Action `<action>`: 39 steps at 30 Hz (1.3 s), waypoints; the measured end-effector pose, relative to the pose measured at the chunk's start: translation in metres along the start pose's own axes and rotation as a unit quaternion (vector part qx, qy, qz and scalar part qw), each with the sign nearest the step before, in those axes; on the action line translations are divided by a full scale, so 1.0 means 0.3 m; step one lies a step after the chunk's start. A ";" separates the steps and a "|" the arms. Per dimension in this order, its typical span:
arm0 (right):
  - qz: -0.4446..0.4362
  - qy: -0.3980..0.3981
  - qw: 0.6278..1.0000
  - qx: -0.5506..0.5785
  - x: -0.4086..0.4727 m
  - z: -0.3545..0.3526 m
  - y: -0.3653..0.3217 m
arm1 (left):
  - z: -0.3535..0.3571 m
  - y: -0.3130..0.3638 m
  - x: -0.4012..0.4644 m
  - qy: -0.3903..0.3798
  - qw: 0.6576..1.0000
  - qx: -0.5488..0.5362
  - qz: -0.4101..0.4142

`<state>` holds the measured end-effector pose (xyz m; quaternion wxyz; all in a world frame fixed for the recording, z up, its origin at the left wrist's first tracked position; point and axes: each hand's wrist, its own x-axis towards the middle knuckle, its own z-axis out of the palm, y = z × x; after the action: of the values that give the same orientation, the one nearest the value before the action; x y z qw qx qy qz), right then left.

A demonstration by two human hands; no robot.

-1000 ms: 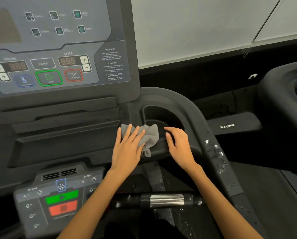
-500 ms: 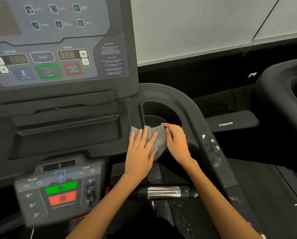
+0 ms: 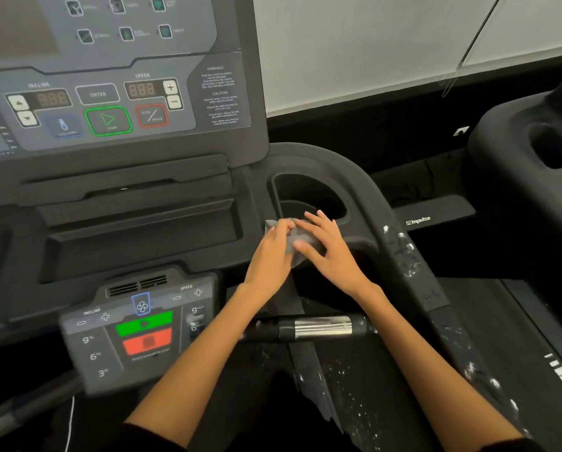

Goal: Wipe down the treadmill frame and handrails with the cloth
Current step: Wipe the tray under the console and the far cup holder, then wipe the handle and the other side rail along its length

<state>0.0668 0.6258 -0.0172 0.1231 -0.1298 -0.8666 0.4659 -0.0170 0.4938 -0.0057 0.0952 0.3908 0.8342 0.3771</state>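
A small grey cloth [image 3: 292, 244] lies bunched on the black treadmill frame [image 3: 364, 194], just below the cup holder [image 3: 305, 194]. My left hand [image 3: 268, 257] grips the cloth's left part with curled fingers. My right hand [image 3: 330, 252] rests on the cloth's right part with spread, fairly straight fingers and its thumb laid on the fabric. Most of the cloth is hidden under both hands. The right handrail [image 3: 407, 259] runs down from the frame and carries white wet specks.
The console [image 3: 110, 93] with start and stop buttons rises at the upper left. A lower control panel [image 3: 136, 327] sits near my left forearm. A black bar with a metal grip [image 3: 319, 327] crosses under my arms. A neighbouring treadmill [image 3: 517, 151] stands at the right.
The cloth and my left hand slid right toward the cup holder. My right hand moved from beside the cloth onto it. The left fingers went from flat to curled.
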 end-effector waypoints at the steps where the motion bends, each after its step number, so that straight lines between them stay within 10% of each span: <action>1: -0.011 -0.011 1.000 -0.007 -0.014 -0.001 -0.005 | -0.015 0.002 -0.004 0.010 0.999 -0.035 0.000; 13: -0.038 0.024 0.998 0.037 -0.184 0.039 -0.146 | -0.123 0.017 -0.217 0.090 0.986 -0.125 0.061; 39: -0.040 -0.008 0.973 -0.227 -0.400 0.313 -0.085 | -0.090 -0.084 -0.517 0.060 0.982 0.130 0.120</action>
<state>0.1449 0.4987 -0.0570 0.1018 -0.1158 -0.9553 0.2523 0.0612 0.3561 -0.0257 -0.0530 0.4740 0.8272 0.2970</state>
